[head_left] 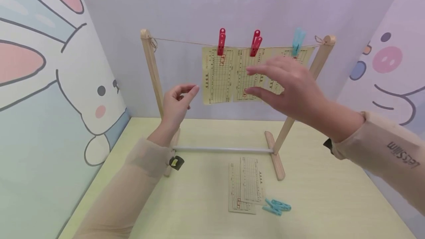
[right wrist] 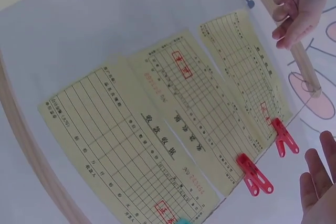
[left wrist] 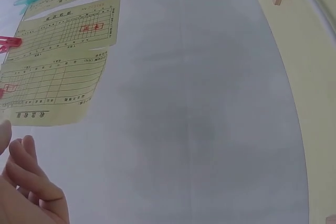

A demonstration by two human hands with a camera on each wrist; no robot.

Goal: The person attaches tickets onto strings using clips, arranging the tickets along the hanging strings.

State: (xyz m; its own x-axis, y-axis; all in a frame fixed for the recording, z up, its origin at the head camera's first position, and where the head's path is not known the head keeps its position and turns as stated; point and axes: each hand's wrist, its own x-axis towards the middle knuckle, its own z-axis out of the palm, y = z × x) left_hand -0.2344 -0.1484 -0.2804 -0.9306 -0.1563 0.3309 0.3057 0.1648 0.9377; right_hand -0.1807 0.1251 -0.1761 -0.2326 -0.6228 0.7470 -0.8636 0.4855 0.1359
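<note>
Three yellow slips hang side by side from the string (head_left: 186, 42) of a small wooden rack (head_left: 151, 69), long axis vertical, top edges at the string, bottom edges free. Left slip (head_left: 217, 75) held by a red peg (head_left: 221, 42), middle slip (head_left: 245, 75) by a second red peg (head_left: 255, 42), right slip (head_left: 300, 56) by a blue peg (head_left: 297, 42); all three pegs stand roughly upright, jaws down on the paper. Slips overlap slightly at their edges. Right hand (head_left: 289, 87) is raised in front of the middle and right slips, fingers spread and straight, pointing left, gripping nothing; can't tell if the fingertips touch paper. Left hand (head_left: 177, 102) is up just left of the left slip, fingers loosely curled with thumb and forefinger close together, holding nothing, clear of the paper. On the bench (head_left: 332, 194), in front of the rack's crossbar (head_left: 222, 150), two more slips (head_left: 245, 189) lie flat and overlapped, long axis running away from the person. Two blue pegs (head_left: 277, 206) lie just right of them, long axis roughly left-right.
</note>
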